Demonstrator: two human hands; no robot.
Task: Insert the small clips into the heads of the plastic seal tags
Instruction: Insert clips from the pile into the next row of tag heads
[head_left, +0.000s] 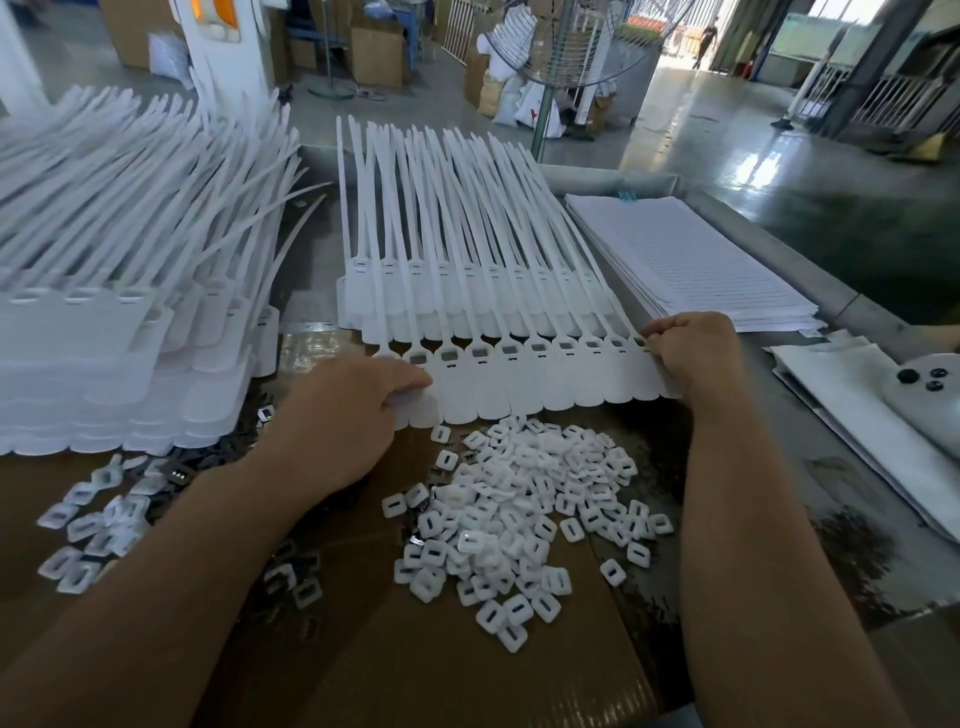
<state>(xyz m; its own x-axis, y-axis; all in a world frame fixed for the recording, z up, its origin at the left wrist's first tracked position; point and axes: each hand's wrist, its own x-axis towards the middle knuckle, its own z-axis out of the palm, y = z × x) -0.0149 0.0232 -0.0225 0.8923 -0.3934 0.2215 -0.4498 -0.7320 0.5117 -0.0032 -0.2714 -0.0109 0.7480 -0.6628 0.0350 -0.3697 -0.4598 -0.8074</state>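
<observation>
Tags (519, 387) pinched by left hand (358, 415), right hand (691, 353)

metal-topped table (753, 457), raised rim. on it: brown cardboard sheet (415, 649) bearing a heap of white clips (519, 509); tall stack of seal tags (104, 364), left; row of seal tags (519, 384), centre; stack of lined paper (691, 260), right; white cloth (841, 415), right edge.

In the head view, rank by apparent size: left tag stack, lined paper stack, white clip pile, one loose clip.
1. Left tag stack.
2. White clip pile and lined paper stack: close, and the pile sits nearer, so unranked.
3. Loose clip.
</observation>
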